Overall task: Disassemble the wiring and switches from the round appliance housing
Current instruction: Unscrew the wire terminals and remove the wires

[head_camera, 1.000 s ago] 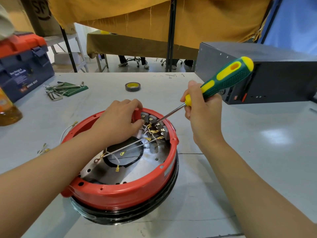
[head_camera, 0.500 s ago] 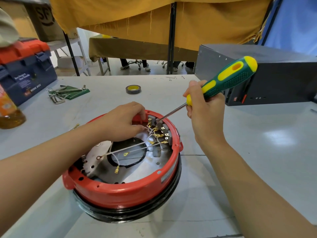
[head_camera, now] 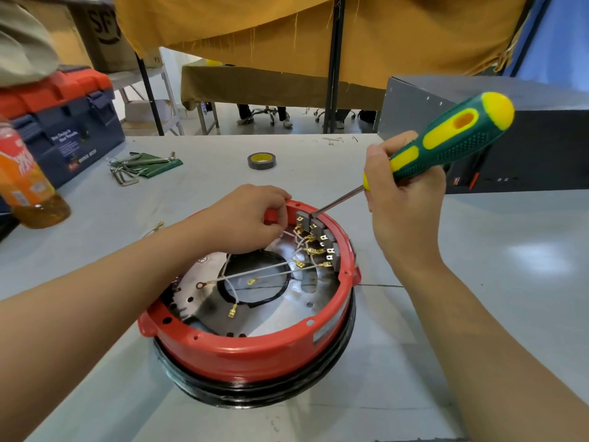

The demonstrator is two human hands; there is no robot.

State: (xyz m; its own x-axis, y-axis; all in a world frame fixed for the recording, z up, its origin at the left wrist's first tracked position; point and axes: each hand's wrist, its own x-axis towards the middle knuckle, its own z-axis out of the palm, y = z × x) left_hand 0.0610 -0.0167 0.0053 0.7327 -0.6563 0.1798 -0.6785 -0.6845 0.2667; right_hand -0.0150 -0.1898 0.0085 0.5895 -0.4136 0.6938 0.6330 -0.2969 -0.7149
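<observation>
A round red appliance housing [head_camera: 255,355] with a black lower ring sits upside down on the grey table. Inside, a row of grey switches [head_camera: 322,240] with brass terminals lines the far right wall, and white wires [head_camera: 264,271] run from them across the metal plate. My left hand [head_camera: 248,218] grips the housing's far rim, fingers curled over the edge beside the switches. My right hand [head_camera: 401,199] holds a green and yellow screwdriver [head_camera: 446,145]; its metal tip touches the top of the switch row.
A roll of black tape [head_camera: 262,160] lies behind the housing. Hex keys on a green pouch [head_camera: 143,165] lie at the left, near a blue and red toolbox [head_camera: 63,122] and an orange drink bottle [head_camera: 28,186]. A dark metal case [head_camera: 526,148] stands at the right.
The view has shifted and the housing sits a little further right in it. My left hand has slid from over the terminals onto the rim. The screwdriver tip has moved up to the switch tops.
</observation>
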